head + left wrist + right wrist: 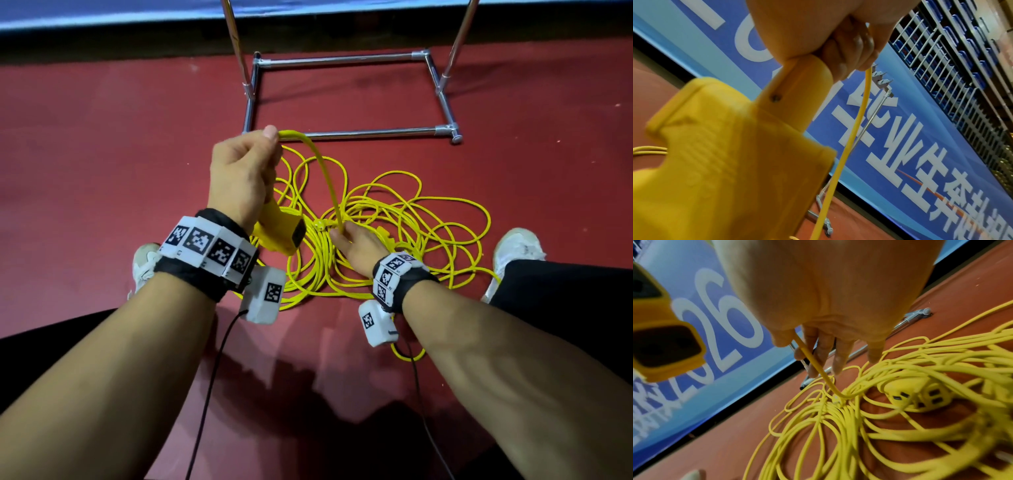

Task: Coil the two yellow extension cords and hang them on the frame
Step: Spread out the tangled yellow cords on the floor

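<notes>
Two yellow extension cords lie tangled in a loose pile on the red floor. My left hand grips the neck of one yellow socket block, which hangs below the fist. A strand of cord rises out of that fist, arcs over and drops to my right hand. There the thumb and forefinger pinch the strand just above the pile. A second socket block lies among the loops. The chrome frame stands beyond the pile.
The frame's two uprights rise out of view, and a row of hooks sits at its top. A blue banner runs along the wall behind. My white shoes flank the pile.
</notes>
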A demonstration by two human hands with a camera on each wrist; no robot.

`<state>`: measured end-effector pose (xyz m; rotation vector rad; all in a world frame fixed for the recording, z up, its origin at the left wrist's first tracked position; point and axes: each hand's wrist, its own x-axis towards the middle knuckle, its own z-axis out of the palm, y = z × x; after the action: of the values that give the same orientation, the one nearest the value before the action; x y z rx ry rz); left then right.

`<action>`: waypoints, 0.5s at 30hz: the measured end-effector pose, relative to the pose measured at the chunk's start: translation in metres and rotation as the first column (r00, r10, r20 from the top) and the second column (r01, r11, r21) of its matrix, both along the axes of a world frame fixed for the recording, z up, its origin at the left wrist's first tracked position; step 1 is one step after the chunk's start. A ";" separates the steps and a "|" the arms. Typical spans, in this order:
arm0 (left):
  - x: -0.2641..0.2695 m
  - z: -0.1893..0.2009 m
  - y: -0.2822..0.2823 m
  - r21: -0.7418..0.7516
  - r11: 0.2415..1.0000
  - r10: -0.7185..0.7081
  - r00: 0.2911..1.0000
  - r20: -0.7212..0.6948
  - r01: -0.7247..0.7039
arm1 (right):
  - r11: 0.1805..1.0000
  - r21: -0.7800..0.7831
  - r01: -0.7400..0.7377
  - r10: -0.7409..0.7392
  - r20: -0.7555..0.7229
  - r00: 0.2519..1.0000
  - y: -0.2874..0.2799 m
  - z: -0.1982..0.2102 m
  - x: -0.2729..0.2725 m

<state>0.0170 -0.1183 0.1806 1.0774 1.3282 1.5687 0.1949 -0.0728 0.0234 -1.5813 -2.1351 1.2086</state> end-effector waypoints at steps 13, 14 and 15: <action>-0.009 -0.019 0.000 -0.024 0.998 0.045 0.982 -0.185 -0.050 | 0.949 0.251 0.189 -0.158 -0.139 0.978 0.014 0.054 0.001; -0.009 -0.024 0.001 -0.032 0.999 0.017 0.966 -0.256 -0.027 | 0.929 0.340 0.146 -0.110 -0.123 0.986 0.014 0.058 -0.002; -0.008 -0.030 0.001 -0.055 0.998 -0.009 0.941 -0.337 -0.011 | 0.902 0.417 0.115 -0.067 -0.128 0.990 0.013 0.062 -0.006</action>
<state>0.0086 -0.1173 0.1506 1.3543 1.5884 1.3780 0.1889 -0.0599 0.0855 -1.3678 -2.0487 0.7159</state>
